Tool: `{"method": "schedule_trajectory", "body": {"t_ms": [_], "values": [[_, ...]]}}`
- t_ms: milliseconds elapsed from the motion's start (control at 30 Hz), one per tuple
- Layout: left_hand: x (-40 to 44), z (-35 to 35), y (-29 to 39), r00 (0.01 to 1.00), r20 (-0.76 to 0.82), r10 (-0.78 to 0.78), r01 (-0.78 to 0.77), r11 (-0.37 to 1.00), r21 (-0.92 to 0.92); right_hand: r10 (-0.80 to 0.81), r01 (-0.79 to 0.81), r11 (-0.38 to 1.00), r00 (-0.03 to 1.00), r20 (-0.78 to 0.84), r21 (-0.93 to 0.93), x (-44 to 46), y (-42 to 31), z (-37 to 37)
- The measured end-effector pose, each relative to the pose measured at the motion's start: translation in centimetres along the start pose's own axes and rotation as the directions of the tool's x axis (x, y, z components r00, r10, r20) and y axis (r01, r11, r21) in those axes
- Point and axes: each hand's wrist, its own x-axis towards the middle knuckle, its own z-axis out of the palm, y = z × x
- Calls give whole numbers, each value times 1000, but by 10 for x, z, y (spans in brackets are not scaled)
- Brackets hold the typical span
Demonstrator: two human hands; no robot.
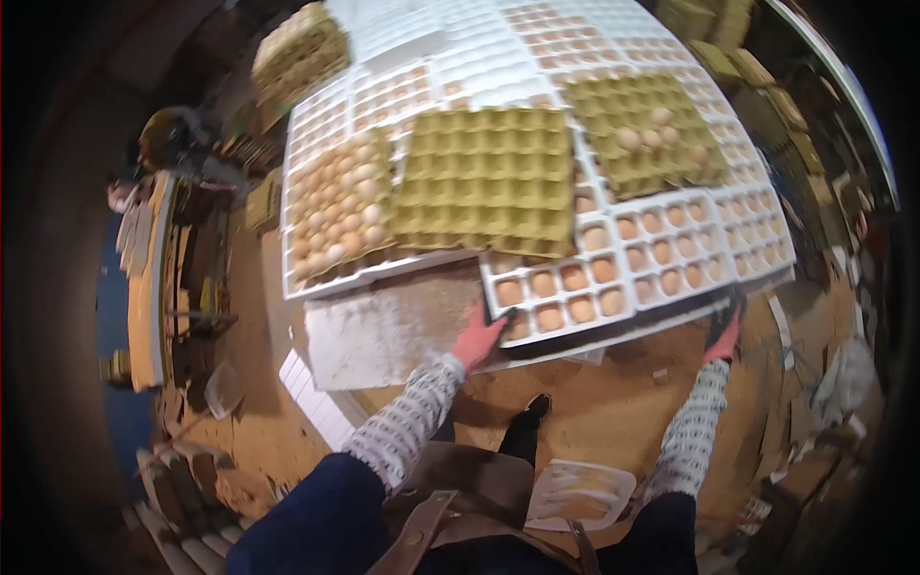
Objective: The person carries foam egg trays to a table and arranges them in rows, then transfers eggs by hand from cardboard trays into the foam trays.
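Observation:
Both my hands wear pink gloves with dark fingers. At the front of the table, my left hand (pixel 481 335) holds the near left corner of a white egg tray (pixel 565 329) filled with brown eggs. My right hand (pixel 725 333) grips the front edge of the white egg trays (pixel 714 296) farther right; its fingertips are partly hidden. Just beyond my left hand, an olive pulp egg tray (pixel 484 177) without eggs lies on top of the white trays. To its left sits a pulp tray full of eggs (pixel 337 206). Another pulp tray (pixel 613 105) at right bears several eggs.
Many white trays (pixel 479 72) extend to the back, some holding eggs. A bare, stained strip of tabletop (pixel 383 326) shows at the front left. Stacked pulp trays (pixel 302 53) stand at the far left. A white plastic basket (pixel 580 494) is on the floor by my legs.

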Motion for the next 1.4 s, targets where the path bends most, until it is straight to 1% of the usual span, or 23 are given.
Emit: {"method": "schedule_trajectory", "body": {"t_ms": [33, 67, 133, 167, 233, 300, 333, 367, 433, 500, 567, 633, 667, 700, 767, 867, 967, 1000, 1067, 1100, 1167, 1267, 1400], "values": [[-2, -11, -6, 997, 44, -64, 65, 998, -10, -190, 148, 959, 969, -158, -243, -24, 28, 45], [5, -22, -27, 987, 137, 83, -72, 994, -86, -368, 177, 844, 878, -307, -506, -51, 58, 100], [-6, -60, -47, 954, 174, 246, -239, 969, -61, -514, 38, 360, 842, -164, -932, -98, 136, 127], [-31, -96, -34, 956, 138, 259, -268, 962, 50, -564, -70, 393, 769, -301, -917, -138, 194, 185], [-45, -170, -58, 922, 8, 387, -381, 904, 191, -374, 39, 440, 916, -143, -897, -184, 285, 179], [-50, -256, -99, 838, -237, 492, -452, 869, 203, -150, 148, 323, 983, 103, -935, -235, 372, 244], [-39, -299, -134, 770, -389, 506, -462, 862, 208, -114, 189, 112, 978, 177, -975, -250, 413, 251], [-38, -344, -136, 780, -482, 399, -445, 895, 21, -68, 203, 84, 978, 198, -976, -260, 451, 272], [7, -411, -219, 800, -574, 176, -394, 875, -281, -35, 38, 172, 999, 33, -984, -267, 526, 276], [54, -468, -233, 875, -445, 191, -355, 878, -320, -73, -63, 680, 986, -153, -731, -263, 599, 269], [42, -487, -249, 941, -273, 202, -282, 912, -297, -130, -163, 705, 927, -352, -690, -262, 651, 284], [60, -483, -289, 974, -90, 207, -208, 665, -717, -31, -271, 731, 903, -428, -627, -249, 684, 313], [68, -475, -289, 969, -94, 230, -243, 792, -560, -35, -273, 737, 899, -437, -619, -239, 701, 337], [64, -473, -268, 969, -6, 248, -226, 872, -435, -87, -78, 590, 983, -160, -803, -230, 712, 344], [54, -487, -206, 934, 242, 262, -217, 956, -196, -103, -174, 656, 944, -315, -734, -228, 724, 356], [80, -511, -230, 827, 440, 349, -169, 902, -397, -165, -193, 759, 866, -471, -622, -234, 709, 365], [106, -554, -257, 818, 389, 424, -278, 883, -378, -493, -100, 634, 712, -500, -767, -238, 693, 356], [117, -573, -263, 846, 401, 350, -131, 867, -481, -593, -23, 601, 657, -465, -799, -241, 693, 390], [148, -619, -250, 870, 326, 371, -177, 851, -495, -721, 142, 519, 603, -343, -843, -216, 691, 374], [170, -642, -243, 881, 275, 384, -209, 840, -501, -817, 262, 342, 557, -148, -902, -202, 702, 408], [226, -685, -226, 900, 175, 398, -277, 835, -475, -793, 316, 156, 605, 72, -936, -164, 717, 464], [312, -747, -165, 891, 79, 446, -374, 822, -429, -730, 277, 178, 681, 62, -944, -75, 748, 520], [447, -806, -107, 937, 79, 342, -261, 831, -491, -613, 259, -164, 729, 304, -952, 71, 793, 606]]}}
